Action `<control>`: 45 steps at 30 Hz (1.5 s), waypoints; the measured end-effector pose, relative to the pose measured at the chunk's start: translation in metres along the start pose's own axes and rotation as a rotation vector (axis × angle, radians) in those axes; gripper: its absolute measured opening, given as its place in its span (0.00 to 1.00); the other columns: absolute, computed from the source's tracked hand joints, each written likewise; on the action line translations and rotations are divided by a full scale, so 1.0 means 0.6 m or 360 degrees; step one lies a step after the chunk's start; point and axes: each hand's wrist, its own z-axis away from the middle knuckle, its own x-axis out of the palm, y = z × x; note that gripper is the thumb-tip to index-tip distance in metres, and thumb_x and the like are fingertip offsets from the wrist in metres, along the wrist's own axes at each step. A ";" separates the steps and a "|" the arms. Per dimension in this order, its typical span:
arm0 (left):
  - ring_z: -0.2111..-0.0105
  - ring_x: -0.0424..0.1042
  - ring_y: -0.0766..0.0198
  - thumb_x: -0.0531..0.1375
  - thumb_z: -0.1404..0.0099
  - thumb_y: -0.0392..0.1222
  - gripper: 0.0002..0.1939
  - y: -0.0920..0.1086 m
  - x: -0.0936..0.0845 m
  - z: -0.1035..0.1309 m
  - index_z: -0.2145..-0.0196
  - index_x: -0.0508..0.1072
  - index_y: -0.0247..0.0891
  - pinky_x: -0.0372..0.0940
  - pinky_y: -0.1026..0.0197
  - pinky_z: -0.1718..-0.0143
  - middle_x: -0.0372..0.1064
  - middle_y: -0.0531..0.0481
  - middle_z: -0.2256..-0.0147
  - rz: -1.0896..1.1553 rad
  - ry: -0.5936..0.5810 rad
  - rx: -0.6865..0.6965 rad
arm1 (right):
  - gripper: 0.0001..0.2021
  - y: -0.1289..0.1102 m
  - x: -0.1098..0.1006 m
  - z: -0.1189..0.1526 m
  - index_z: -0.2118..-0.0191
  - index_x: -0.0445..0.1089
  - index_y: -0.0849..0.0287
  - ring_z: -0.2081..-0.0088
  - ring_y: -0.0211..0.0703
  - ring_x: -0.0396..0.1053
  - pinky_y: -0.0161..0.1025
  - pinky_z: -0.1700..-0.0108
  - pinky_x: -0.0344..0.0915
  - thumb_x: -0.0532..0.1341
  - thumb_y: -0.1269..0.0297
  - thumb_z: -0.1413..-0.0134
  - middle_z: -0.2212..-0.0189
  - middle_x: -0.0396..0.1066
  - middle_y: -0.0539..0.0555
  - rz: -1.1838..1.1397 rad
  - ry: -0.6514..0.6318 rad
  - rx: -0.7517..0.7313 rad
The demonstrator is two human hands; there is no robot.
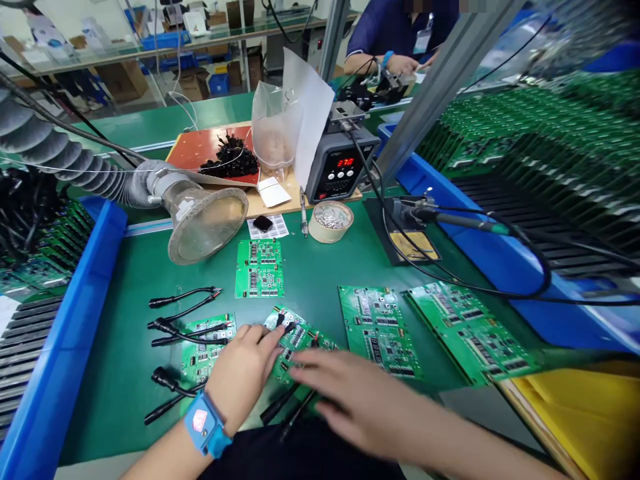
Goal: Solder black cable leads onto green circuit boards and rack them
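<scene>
Fingers [273, 337] of the left hand [243, 373], blue wrist strap on, lie spread flat on a green populated circuit board [297, 340] at the near edge of the green bench [310, 267]. Right hand [350, 397] hovers open over the same board, gripping nothing. Black leads with connectors [183, 313] lie left. More green boards [377, 330] lie right. Soldering station with red display [340, 167] stands behind.

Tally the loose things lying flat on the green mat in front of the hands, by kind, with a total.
Green circuit boards: 5, one under both the left hand and right hand
Tape rolls: 1
Soldering irons in a stand: 1
Total: 7
The black leads overlap too much to count.
</scene>
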 end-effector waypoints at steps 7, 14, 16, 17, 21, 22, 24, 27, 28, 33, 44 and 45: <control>0.60 0.74 0.62 0.46 0.48 0.17 0.39 -0.001 0.007 0.038 0.40 0.53 0.38 0.70 0.64 0.63 0.65 0.43 0.47 -0.0232 -0.0217 -0.0025 | 0.13 -0.019 0.032 -0.013 0.54 0.67 0.59 0.71 0.38 0.66 0.38 0.66 0.64 0.51 0.68 0.44 0.73 0.71 0.50 0.0359 -0.0080 -0.0393; 0.72 0.74 0.65 0.45 0.49 0.20 0.45 -0.008 0.037 0.089 0.36 0.41 0.45 0.69 0.69 0.73 0.66 0.46 0.47 -0.0260 0.0111 0.0024 | 0.14 0.116 -0.028 -0.026 0.56 0.66 0.61 0.66 0.37 0.68 0.38 0.64 0.67 0.53 0.57 0.41 0.65 0.69 0.53 0.0766 0.0298 0.0725; 0.74 0.74 0.65 0.47 0.46 0.23 0.42 -0.009 0.046 0.090 0.36 0.41 0.46 0.70 0.68 0.72 0.67 0.47 0.48 -0.0125 0.0220 0.0022 | 0.15 0.140 -0.027 -0.011 0.56 0.66 0.61 0.60 0.39 0.68 0.44 0.58 0.67 0.55 0.56 0.42 0.60 0.68 0.53 0.0883 0.0374 0.0938; 0.74 0.73 0.65 0.48 0.44 0.26 0.40 -0.008 0.050 0.089 0.36 0.42 0.46 0.71 0.66 0.70 0.67 0.47 0.49 -0.0060 0.0267 0.0020 | 0.15 0.149 -0.027 -0.003 0.55 0.65 0.61 0.57 0.41 0.67 0.46 0.55 0.66 0.55 0.56 0.42 0.58 0.67 0.54 0.0941 0.0402 0.1023; 0.73 0.73 0.62 0.49 0.41 0.31 0.36 -0.006 0.057 0.085 0.36 0.45 0.46 0.71 0.62 0.67 0.68 0.46 0.50 0.0036 0.0350 0.0007 | 0.18 0.184 -0.026 0.018 0.50 0.62 0.60 0.50 0.46 0.64 0.52 0.50 0.63 0.57 0.58 0.43 0.50 0.63 0.57 0.1142 0.0414 0.1262; 0.72 0.73 0.62 0.49 0.41 0.32 0.36 -0.006 0.058 0.085 0.36 0.45 0.45 0.71 0.62 0.66 0.68 0.46 0.50 0.0040 0.0355 0.0008 | 0.18 0.193 -0.027 0.017 0.50 0.62 0.60 0.50 0.46 0.64 0.52 0.50 0.63 0.57 0.58 0.43 0.50 0.63 0.57 0.1173 0.0396 0.1299; 0.70 0.74 0.62 0.49 0.41 0.33 0.36 -0.006 0.060 0.085 0.36 0.45 0.45 0.71 0.62 0.65 0.68 0.46 0.51 0.0044 0.0360 0.0011 | 0.18 0.212 -0.028 0.012 0.50 0.62 0.61 0.51 0.46 0.64 0.52 0.50 0.64 0.57 0.57 0.43 0.50 0.63 0.57 0.1218 0.0357 0.1356; 0.69 0.74 0.62 0.49 0.40 0.32 0.35 -0.008 0.066 0.089 0.36 0.44 0.45 0.71 0.62 0.64 0.68 0.46 0.50 0.0032 0.0348 0.0000 | 0.18 0.237 -0.033 -0.001 0.49 0.62 0.61 0.51 0.46 0.65 0.51 0.51 0.64 0.57 0.57 0.43 0.50 0.63 0.57 0.1260 0.0321 0.1425; 0.69 0.74 0.62 0.48 0.40 0.31 0.35 -0.009 0.070 0.091 0.36 0.43 0.46 0.71 0.63 0.64 0.67 0.47 0.50 0.0016 0.0334 -0.0017 | 0.18 0.244 -0.035 -0.005 0.49 0.62 0.61 0.52 0.45 0.65 0.51 0.51 0.64 0.57 0.57 0.43 0.50 0.63 0.57 0.1269 0.0312 0.1443; 0.65 0.74 0.65 0.43 0.38 0.25 0.33 -0.009 0.080 0.096 0.36 0.45 0.43 0.71 0.66 0.67 0.64 0.46 0.46 -0.0155 0.0181 -0.0111 | 0.18 0.266 -0.061 -0.014 0.50 0.62 0.61 0.53 0.45 0.65 0.50 0.52 0.65 0.57 0.58 0.43 0.51 0.64 0.57 0.1272 0.0265 0.1436; 0.65 0.74 0.59 0.46 0.35 0.30 0.23 0.038 0.004 0.056 0.43 0.60 0.37 0.71 0.56 0.64 0.62 0.40 0.51 0.0182 -0.0308 -0.0421 | 0.16 -0.006 0.016 0.014 0.50 0.64 0.49 0.53 0.38 0.65 0.40 0.50 0.62 0.51 0.66 0.43 0.47 0.65 0.45 0.0663 -0.0159 -0.0336; 0.66 0.74 0.59 0.46 0.35 0.30 0.23 0.039 0.006 0.059 0.43 0.59 0.37 0.71 0.57 0.64 0.62 0.40 0.51 0.0206 -0.0351 -0.0453 | 0.15 -0.020 0.030 0.018 0.52 0.67 0.52 0.55 0.39 0.66 0.41 0.50 0.62 0.51 0.67 0.43 0.50 0.68 0.47 0.0658 -0.0115 -0.0403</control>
